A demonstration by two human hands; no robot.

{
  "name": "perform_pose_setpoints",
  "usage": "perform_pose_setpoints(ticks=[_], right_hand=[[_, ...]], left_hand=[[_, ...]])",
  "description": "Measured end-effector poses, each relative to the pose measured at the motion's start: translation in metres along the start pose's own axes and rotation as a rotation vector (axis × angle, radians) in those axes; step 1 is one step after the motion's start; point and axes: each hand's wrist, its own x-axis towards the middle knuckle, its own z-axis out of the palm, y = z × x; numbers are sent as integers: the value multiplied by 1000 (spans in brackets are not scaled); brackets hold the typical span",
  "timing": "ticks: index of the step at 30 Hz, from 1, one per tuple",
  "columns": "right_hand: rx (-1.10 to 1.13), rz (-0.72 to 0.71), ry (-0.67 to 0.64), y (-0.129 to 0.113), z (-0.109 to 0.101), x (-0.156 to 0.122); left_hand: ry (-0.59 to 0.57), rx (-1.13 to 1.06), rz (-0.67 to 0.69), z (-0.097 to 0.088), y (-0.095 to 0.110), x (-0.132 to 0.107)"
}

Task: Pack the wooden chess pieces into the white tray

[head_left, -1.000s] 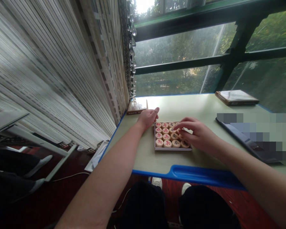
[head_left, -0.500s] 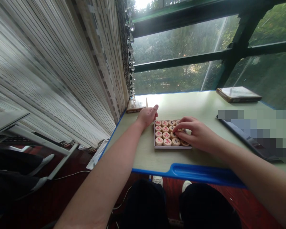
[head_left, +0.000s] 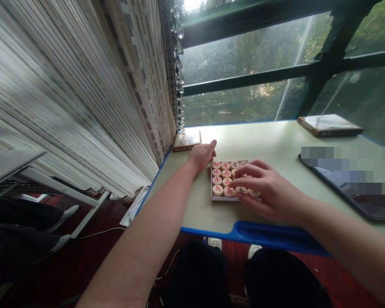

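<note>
A shallow box (head_left: 226,199) on the desk holds rows of round xiangqi pieces (head_left: 217,190), some marked in red and others in dark characters. My right hand (head_left: 263,186) hovers over the box's right side, fingers bent and spread, with fingertips at the tops of the pieces; no piece shows lifted in it. It hides several pieces and the box's right edge. By the box's far left corner, my left hand (head_left: 201,156) rests on its side, fingers curled in and thumb pointing up. Nothing shows in that hand.
Behind my left hand lies a small book-like box (head_left: 184,140). Another flat box (head_left: 330,125) sits at the far right, and a dark tablet-like device (head_left: 336,188), partly blurred out, lies right. A blue tray groove (head_left: 276,237) edges the desk; curtains (head_left: 115,85) hang left.
My right hand has come nearer along the box, and its fingers have spread from a closer grip at the pieces. My left hand stays by the corner. The view has shifted slightly.
</note>
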Motion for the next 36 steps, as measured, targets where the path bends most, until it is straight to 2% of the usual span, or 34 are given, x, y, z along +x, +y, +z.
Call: perform_pose_setpoints(ticks=[4, 13, 21, 28, 36], right_hand=[[1, -40, -21, -1, 1, -1], [-4, 31, -117, -1, 3, 2], [2, 49, -147, 0, 5, 2], [13, 13, -84, 0, 2, 1], [25, -43, -94, -2, 0, 1]], left_hand=[[-6, -1, -2, 0, 0, 0], [-5, 7, 1, 0, 2, 0], [4, 2, 6, 0, 2, -1], [11, 2, 6, 2, 1, 0], [-6, 18, -1, 0, 2, -1]])
